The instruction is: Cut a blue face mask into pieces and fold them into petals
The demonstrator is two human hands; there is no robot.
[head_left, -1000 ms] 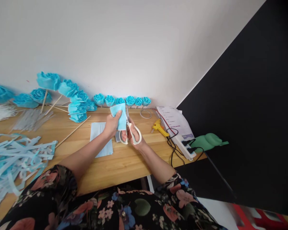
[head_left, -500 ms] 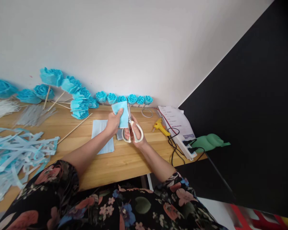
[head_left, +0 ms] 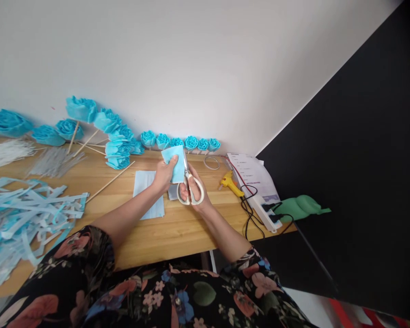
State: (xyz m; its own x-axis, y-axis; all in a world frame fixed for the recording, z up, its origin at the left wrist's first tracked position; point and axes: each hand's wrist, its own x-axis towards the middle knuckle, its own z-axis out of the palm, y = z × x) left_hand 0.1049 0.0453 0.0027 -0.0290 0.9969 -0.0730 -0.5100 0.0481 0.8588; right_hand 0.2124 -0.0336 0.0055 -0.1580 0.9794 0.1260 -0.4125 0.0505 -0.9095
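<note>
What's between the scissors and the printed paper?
In the head view, the yellow glue gun lies on the table between the scissors, held in the right hand, and the printed paper. A red cord runs along the paper's left edge.

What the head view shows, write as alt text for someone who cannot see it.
The left hand holds a small blue sheet while the right hand holds white-handled scissors at its edge, above a wooden table. Blue flowers line the wall behind; a heap of pale strips lies to the left, a yellow glue gun to the right.
</note>
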